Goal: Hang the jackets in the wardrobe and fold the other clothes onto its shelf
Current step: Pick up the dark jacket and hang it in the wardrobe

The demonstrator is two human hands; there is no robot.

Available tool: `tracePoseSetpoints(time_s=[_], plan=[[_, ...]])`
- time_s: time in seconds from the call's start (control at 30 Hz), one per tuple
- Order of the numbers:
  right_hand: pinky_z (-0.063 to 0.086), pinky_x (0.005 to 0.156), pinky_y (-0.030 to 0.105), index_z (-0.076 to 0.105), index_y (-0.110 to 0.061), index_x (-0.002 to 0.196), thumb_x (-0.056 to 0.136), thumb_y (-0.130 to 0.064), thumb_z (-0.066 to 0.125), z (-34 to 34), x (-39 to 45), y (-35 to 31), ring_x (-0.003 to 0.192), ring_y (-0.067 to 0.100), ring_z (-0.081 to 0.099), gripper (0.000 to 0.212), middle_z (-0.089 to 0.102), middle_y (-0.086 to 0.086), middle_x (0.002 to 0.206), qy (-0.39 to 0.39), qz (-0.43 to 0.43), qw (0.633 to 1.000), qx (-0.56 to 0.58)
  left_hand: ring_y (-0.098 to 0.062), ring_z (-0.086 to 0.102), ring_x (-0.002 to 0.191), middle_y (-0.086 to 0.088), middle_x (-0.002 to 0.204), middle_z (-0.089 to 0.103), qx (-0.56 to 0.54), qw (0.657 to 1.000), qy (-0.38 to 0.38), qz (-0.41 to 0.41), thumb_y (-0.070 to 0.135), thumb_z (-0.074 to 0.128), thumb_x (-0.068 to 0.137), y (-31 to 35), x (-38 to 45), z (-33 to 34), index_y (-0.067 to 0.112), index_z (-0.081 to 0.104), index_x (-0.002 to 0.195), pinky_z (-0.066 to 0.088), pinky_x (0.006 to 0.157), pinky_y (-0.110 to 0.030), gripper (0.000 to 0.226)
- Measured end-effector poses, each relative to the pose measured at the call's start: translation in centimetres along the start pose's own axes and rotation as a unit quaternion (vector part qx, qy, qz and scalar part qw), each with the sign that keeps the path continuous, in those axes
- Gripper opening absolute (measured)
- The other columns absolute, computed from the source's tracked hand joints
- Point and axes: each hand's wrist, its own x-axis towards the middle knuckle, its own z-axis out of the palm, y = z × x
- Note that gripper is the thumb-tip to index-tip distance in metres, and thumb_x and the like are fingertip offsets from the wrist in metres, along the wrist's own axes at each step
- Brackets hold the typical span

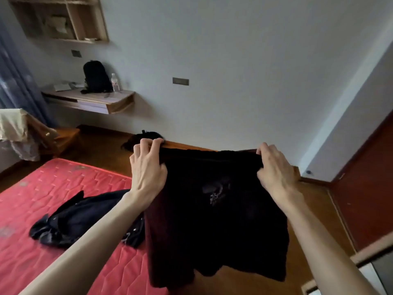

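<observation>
Hands, left (146,167) and right (276,167), gripping dark garment (212,220) by top edge, above red mattress (63,188)

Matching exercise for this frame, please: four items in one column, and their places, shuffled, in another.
1. dark garment
2. black jacket
3. backpack
4. beige cloth

A. on the wall desk
B. held up by the left hand and right hand
C. draped over the chair
D. on the red mattress

Pairs: 1-B, 2-D, 3-A, 4-C
</observation>
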Motion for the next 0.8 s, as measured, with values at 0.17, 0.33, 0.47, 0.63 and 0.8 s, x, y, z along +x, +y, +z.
tracePoseSetpoints(time_s=[0.17, 0.33, 0.47, 0.63, 0.8], plan=[[0.033, 0.051, 0.033, 0.044, -0.009, 0.113, 0.092, -0.002, 0.059, -2.6, -0.7, 9.3, 0.061, 0.027, 0.049, 0.027, 0.055, 0.007, 0.086, 0.056, 0.116, 0.992, -0.012, -0.034, 0.051, 0.107, -0.009, 0.118, 0.057, -0.035, 0.996, -0.032, 0.075, -0.004, 0.059, 0.076, 8.4, 1.2, 5.3, 0.010, 0.059, 0.127, 0.050, 0.087, -0.050, 0.053], [0.040, 0.059, 0.038, 0.044, -0.016, 0.116, 0.098, -0.014, 0.055, -4.7, -2.1, 17.2, 0.068, 0.031, 0.054, 0.021, 0.061, 0.007, 0.081, 0.049, 0.189, 0.981, 0.021, -0.032, 0.049, 0.106, -0.008, 0.117, 0.058, -0.062, 0.988, -0.038, 0.135, -0.006, 0.055, 0.077, 16.4, 2.0, 9.9, 0.009, 0.059, 0.123, 0.047, 0.088, -0.047, 0.048], [0.041, 0.064, 0.038, 0.048, -0.020, 0.119, 0.098, -0.014, 0.056, -6.6, -3.5, 21.3, 0.071, 0.030, 0.050, 0.023, 0.058, 0.005, 0.084, 0.087, 0.217, 0.971, 0.051, -0.032, 0.046, 0.093, -0.010, 0.105, 0.051, -0.011, 0.980, -0.049, 0.194, -0.005, 0.057, 0.077, 21.0, 2.4, 13.2, 0.007, 0.052, 0.109, 0.036, 0.071, -0.041, 0.034], [0.038, 0.063, 0.036, 0.051, -0.022, 0.096, 0.084, -0.002, 0.061, -8.1, -4.6, 25.2, 0.075, 0.034, 0.059, 0.025, 0.064, 0.002, 0.079, 0.149, 0.265, 0.948, 0.097, -0.028, 0.043, 0.075, -0.007, 0.096, 0.042, -0.004, 0.964, -0.109, 0.242, -0.004, 0.058, 0.077, 24.5, 2.2, 16.5, 0.011, 0.040, 0.100, 0.032, 0.057, -0.037, 0.033], [0.035, 0.055, 0.034, 0.043, -0.021, 0.090, 0.079, 0.006, 0.065, -8.8, -6.1, 27.3, 0.061, 0.025, 0.052, 0.036, 0.055, -0.003, 0.070, 0.238, 0.273, 0.932, 0.028, -0.029, 0.045, 0.061, -0.004, 0.096, 0.033, -0.011, 0.945, -0.177, 0.274, 0.001, 0.057, 0.083, 28.4, 2.2, 19.9, 0.015, 0.033, 0.096, 0.036, 0.045, -0.037, 0.031]])
